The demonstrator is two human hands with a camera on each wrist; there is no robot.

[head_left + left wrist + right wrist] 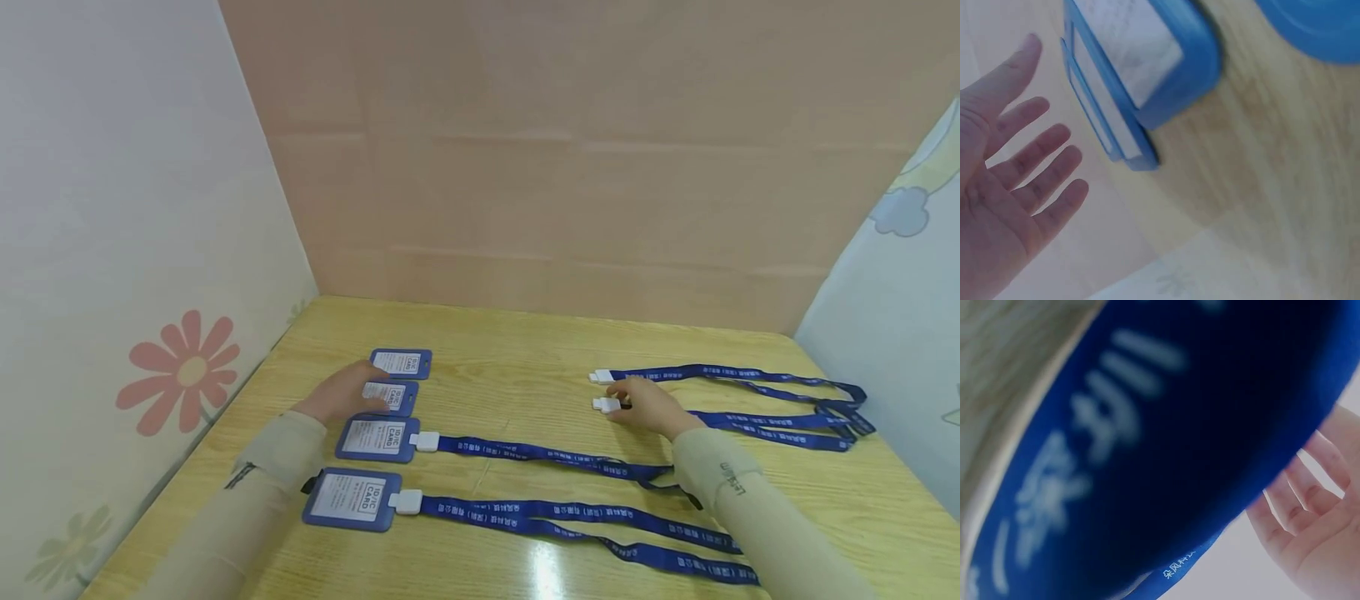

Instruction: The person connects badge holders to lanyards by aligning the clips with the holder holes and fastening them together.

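Observation:
My left hand [347, 393] is over the left ends of two card holders, with its fingers spread in the left wrist view. Nearest to it is the blue card holder [401, 398], partly covered by the fingers. Behind that lies another blue card holder [401, 363]. With thumb and finger, my right hand [648, 407] pinches a blue lanyard at its white clip [606, 405]. The lanyard's printed strap [765, 421] runs off to the right. In the right wrist view this strap hides the thumb and part of the fingers.
A second loose lanyard [697, 370] lies just behind the right hand. Nearer me are two card holders, one [375, 438] and another [351, 498], joined to lanyards that stretch right. Walls stand at the table's [510, 346] back and sides.

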